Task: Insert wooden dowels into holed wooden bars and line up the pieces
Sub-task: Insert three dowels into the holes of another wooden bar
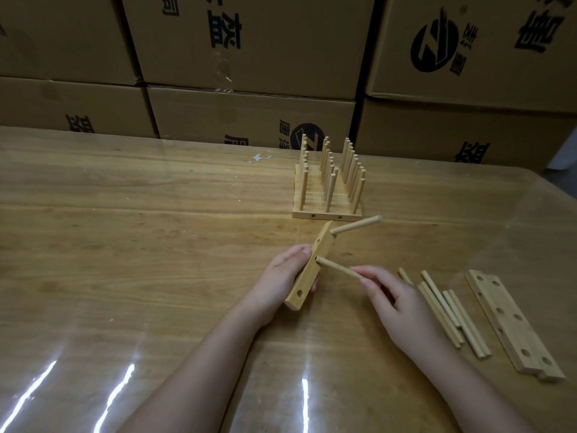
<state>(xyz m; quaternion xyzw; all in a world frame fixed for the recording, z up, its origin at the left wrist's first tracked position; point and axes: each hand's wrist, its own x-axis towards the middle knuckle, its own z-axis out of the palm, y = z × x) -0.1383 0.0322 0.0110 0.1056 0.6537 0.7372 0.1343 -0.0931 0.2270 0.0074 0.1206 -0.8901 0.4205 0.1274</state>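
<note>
My left hand (278,285) grips a holed wooden bar (307,275), tilted on edge above the table. One dowel (356,227) stands out of the bar's far hole. My right hand (396,304) pinches a second dowel (338,269) whose tip sits at the bar's middle hole. The hole at the bar's near end is empty. Farther back, several finished bars with upright dowels (327,185) stand lined up side by side.
Several loose dowels (449,314) lie to the right of my right hand. Beside them lie stacked holed bars (512,323) near the table's right edge. Cardboard boxes (249,57) form a wall behind the wooden table (125,229).
</note>
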